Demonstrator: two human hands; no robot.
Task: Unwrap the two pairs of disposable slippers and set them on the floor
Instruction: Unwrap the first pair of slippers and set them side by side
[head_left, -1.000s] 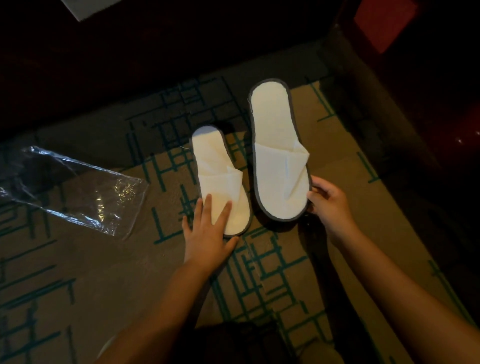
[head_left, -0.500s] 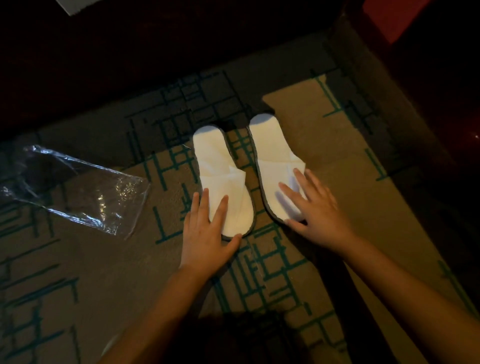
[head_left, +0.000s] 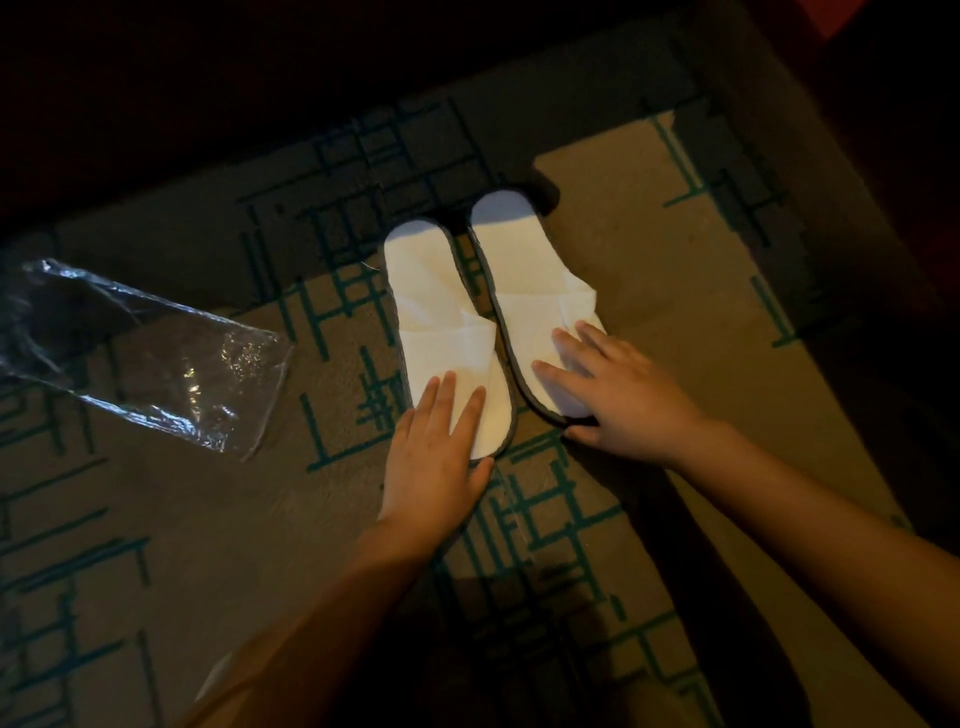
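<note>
Both hands flat, fingers spread, left hand (head_left: 436, 457) on left slipper (head_left: 441, 332), right hand (head_left: 618, 395) on right slipper (head_left: 524, 280); press lightly, square toes level on carpet (head_left: 649, 234).

Both bare forearms are reaching forward and down. The left hand (head_left: 435, 451) is lying flat, palm down, fingers (head_left: 441, 397) straight and slightly spread. The right hand (head_left: 618, 392) is also resting palm down, angled leftward, fingers apart, thumb tucked low.
</note>
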